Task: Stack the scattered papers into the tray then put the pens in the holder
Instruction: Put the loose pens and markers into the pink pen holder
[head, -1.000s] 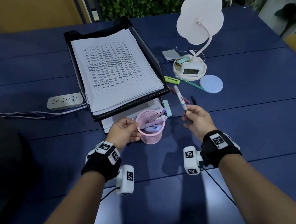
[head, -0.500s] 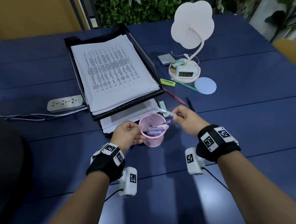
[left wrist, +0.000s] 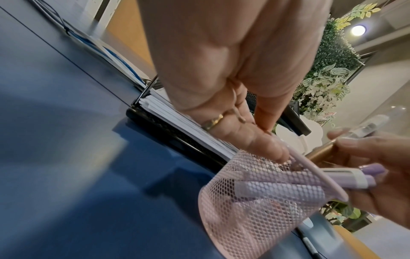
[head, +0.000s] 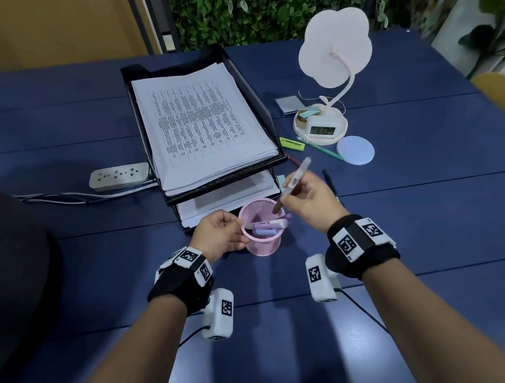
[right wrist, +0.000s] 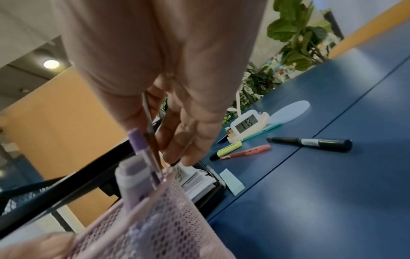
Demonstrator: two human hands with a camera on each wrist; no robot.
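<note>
Now the left hand (head: 220, 235) grips the rim of the tilted pink mesh holder (head: 264, 240), while the right hand (head: 310, 202) pinches a pen (head: 294, 183), tip just inside the rim. Two purple markers (head: 269, 225) lie across the mouth and may block it or spill.

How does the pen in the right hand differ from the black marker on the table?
The pen is held tilted by the right hand, tip at the pink holder; the black marker lies flat on the table, untouched. The pen looks clear with a bronze end; the marker is all black. Neither is in the holder yet.
</note>
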